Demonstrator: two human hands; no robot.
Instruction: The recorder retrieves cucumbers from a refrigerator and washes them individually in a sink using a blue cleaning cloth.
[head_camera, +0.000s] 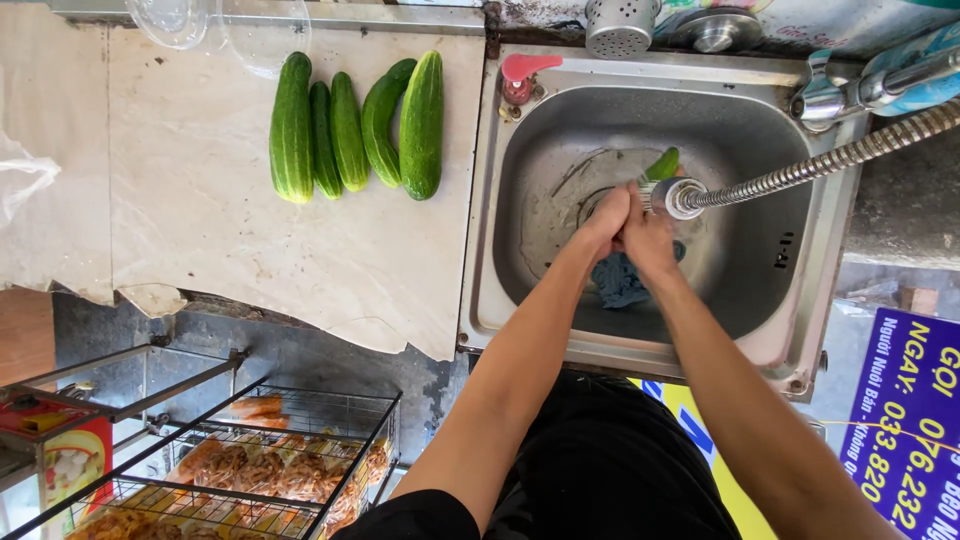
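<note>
To the left of the two joined hands, well apart from them, spreads the pale, chipped stone counter slab (230, 240), its broken front edge jutting over the dark floor. The hands themselves work inside the square stainless-steel sink basin (745, 270), which surrounds them on all sides, its rim just right of the slab. Below and left of the hands, far under the counter, stands a black wire rack (290, 460) filled with orange-brown packets. On the slab, up and left of the grip, five long dark-green cucumbers (350, 125) lie side by side, touching one another. From the right, a ribbed flexible metal faucet hose (830, 160) slopes down to its round spray head (675, 197), which sits right against the hands' upper side. Just beneath the hands, on the sink floor, lies a crumpled blue-grey cloth (615, 282). The left hand (603, 218) and the right hand (645, 232) are pressed together, both closed around one small green cucumber (662, 164), whose free end pokes out above the fingers toward the back of the basin, beside the spray head. Up and left of the grip, on the sink's back corner, sits a red plastic tap handle (522, 72), and straight above, behind the rim, a perforated metal cup (620, 27).
</note>
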